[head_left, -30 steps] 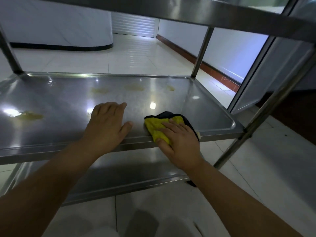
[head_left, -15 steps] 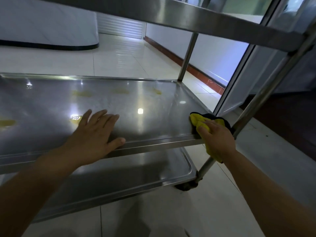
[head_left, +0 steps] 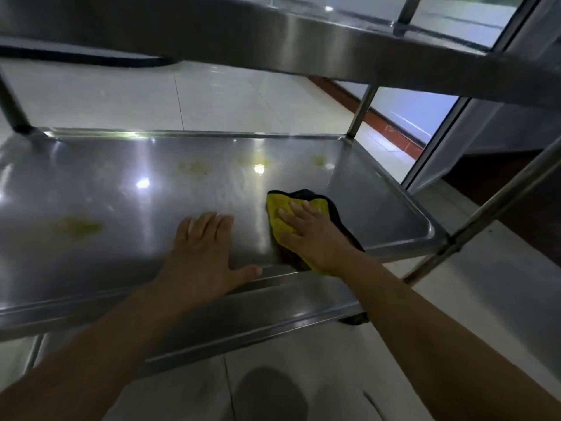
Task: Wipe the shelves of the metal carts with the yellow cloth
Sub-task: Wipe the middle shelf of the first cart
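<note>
The middle shelf (head_left: pixel 121 189) of the metal cart (head_left: pixel 358 56) spans the view, with the top shelf (head_left: pixel 273 34) above it and the bottom shelf (head_left: pixel 258 317) below. The left hand (head_left: pixel 202 253) lies flat on the middle shelf near its front edge, at the centre. Just to its right, apart from it, the right hand (head_left: pixel 315 235) lies on the cloth (head_left: pixel 280 217), which rests on the same shelf toward the right end. Stains (head_left: pixel 76 227) lie on the shelf left of the hands and behind them near the rear rim. A caster (head_left: pixel 355 319) sits under the bottom shelf's right front corner, on the tiled floor (head_left: pixel 243 95).
</note>
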`<state>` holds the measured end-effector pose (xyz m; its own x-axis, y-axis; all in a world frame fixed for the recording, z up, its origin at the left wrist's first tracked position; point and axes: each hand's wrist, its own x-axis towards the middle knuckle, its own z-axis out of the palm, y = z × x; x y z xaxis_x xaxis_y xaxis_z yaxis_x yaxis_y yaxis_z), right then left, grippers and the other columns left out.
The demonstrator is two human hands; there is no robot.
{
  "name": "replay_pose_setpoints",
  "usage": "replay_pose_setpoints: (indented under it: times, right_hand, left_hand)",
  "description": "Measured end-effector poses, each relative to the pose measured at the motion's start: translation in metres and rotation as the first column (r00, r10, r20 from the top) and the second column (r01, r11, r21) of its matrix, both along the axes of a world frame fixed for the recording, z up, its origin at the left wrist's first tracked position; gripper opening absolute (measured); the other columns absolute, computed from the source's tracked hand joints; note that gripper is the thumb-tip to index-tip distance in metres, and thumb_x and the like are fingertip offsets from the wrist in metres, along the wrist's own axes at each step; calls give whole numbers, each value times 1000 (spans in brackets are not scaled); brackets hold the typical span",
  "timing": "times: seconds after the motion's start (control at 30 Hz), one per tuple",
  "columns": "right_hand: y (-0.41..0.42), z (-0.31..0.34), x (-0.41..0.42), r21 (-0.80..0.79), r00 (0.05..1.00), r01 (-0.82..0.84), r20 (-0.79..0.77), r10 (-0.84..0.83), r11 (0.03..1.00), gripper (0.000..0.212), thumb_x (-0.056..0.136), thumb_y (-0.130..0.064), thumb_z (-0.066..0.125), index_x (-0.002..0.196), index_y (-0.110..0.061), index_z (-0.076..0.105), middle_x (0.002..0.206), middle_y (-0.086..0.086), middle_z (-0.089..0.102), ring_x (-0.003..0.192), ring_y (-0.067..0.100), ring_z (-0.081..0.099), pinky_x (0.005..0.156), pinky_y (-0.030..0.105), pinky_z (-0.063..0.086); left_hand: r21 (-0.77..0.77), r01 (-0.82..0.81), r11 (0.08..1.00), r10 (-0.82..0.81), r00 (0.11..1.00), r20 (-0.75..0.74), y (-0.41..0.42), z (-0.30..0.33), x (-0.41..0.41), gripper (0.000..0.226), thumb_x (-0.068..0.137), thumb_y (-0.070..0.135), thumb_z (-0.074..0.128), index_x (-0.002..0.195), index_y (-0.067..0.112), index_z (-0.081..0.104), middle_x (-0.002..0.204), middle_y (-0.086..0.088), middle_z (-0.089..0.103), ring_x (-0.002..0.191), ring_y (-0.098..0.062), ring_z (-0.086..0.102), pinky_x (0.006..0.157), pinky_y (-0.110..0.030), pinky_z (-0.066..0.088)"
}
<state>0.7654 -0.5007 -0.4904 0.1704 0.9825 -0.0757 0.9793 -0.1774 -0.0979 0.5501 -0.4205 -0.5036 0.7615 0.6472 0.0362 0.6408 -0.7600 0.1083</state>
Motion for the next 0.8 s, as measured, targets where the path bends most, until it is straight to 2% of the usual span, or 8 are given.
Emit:
replay_pose_setpoints:
  times: [0.1, 0.33, 0.47, 0.57, 0.63, 0.7, 0.73, 0.8]
  right_hand:
    - [24, 1, -40, -22, 996, -4, -87, 2, 1000, 56, 102, -42, 34, 153, -24, 16, 162, 5, 2, 148, 25, -4, 120, 43, -3]
    - [23, 7, -49, -37, 992, 66, -101, -69, 997, 57, 101, -47, 31, 152, -34, 11, 161, -5, -2, 148, 16, -7, 119, 39, -6]
    - [6, 5, -22, -17, 985, 164, -47, -164, 986, 59, 98, -54, 24, 152, -32, 17, 162, -2, 5, 149, 21, -2, 120, 44, -1]
    - [-15, 8, 9, -26, 948, 311, -66, -312, 950, 57, 101, -47, 32, 153, -29, 17, 162, 0, 6, 149, 23, -1, 120, 45, 0]
    - [-29, 7, 35, -101, 926, 371, -39, -376, 923, 63, 99, -59, 20, 154, -31, 9, 162, -3, -1, 149, 22, -6, 119, 44, -2]
    - [-40, 8, 60, -149, 919, 390, 8, -394, 909, 84, 84, -78, 1, 154, -32, 5, 162, -3, -6, 148, 23, -9, 119, 45, -1]
    - [-45, 9, 72, -158, 909, 414, 13, -417, 897, 84, 84, -78, 2, 154, -32, 5, 162, -2, -6, 148, 23, -9, 119, 46, -1]
    - [-54, 10, 97, -126, 875, 478, -14, -484, 869, 65, 98, -59, 21, 154, -30, 9, 162, -1, -2, 149, 24, -5, 119, 45, 0]
  left_hand:
    - [-43, -28, 999, 28, 1000, -7, 1, -1, 1, 124, 52, 90, -4, 151, 15, -5, 159, -6, -1, 146, -24, -6, 116, -44, -10]
    - [-32, -10, 999, 11, 1000, 12, 5, 0, -8, 121, 58, 87, 0, 151, 9, 5, 158, -9, 6, 145, -26, 0, 117, -47, -4]
    - [32, 24, 999, -24, 1000, 19, 4, -1, -7, 116, 62, 85, -3, 150, 12, 14, 156, -9, 14, 144, -30, 5, 117, -49, 1]
    - [68, 57, 996, -60, 997, 42, 1, 1, -8, 111, 64, 81, -2, 149, 13, 18, 155, -8, 18, 143, -29, 7, 116, -48, 0]
    - [70, 67, 995, -71, 996, 56, 2, 1, -8, 108, 66, 80, 2, 148, 13, 22, 154, -8, 21, 143, -29, 10, 116, -48, 1]
    - [94, 70, 993, -76, 996, 56, 4, -1, -6, 104, 70, 80, 8, 146, 13, 29, 152, -9, 28, 142, -32, 16, 116, -50, 7]
    - [101, 71, 992, -77, 996, 55, 4, -2, -5, 101, 72, 80, 11, 144, 13, 33, 150, -10, 32, 141, -33, 20, 115, -52, 10]
    - [92, 75, 993, -79, 996, 36, 4, -4, -3, 99, 73, 80, 12, 143, 15, 37, 150, -9, 33, 141, -34, 21, 115, -52, 11]
